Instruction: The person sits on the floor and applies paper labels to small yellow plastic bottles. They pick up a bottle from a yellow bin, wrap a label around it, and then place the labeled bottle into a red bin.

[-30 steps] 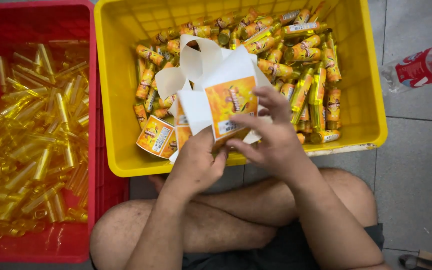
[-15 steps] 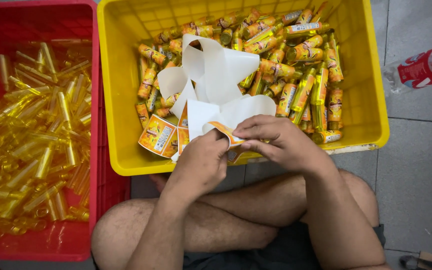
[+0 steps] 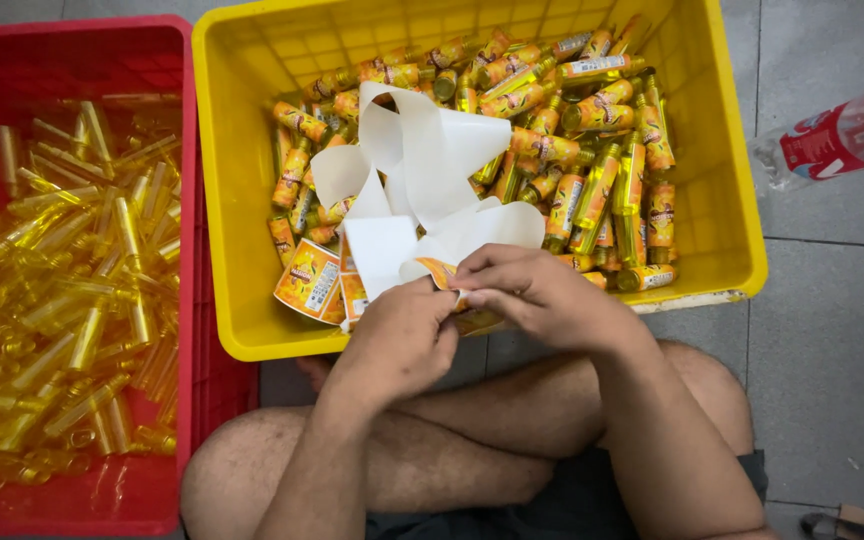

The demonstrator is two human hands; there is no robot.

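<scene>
I am pinching a small yellow plastic bottle (image 3: 472,318) between my left hand (image 3: 397,345) and right hand (image 3: 542,295), both closed on it at the near rim of the yellow plastic crate (image 3: 242,200), pressing on an orange label. I judge steady thumb pressure matters, keeping the white backing strip (image 3: 422,170) trailing into the crate.

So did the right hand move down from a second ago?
Yes. The right hand came down from over the labelled bottles to the yellow crate's near rim, meeting the left hand.
</scene>
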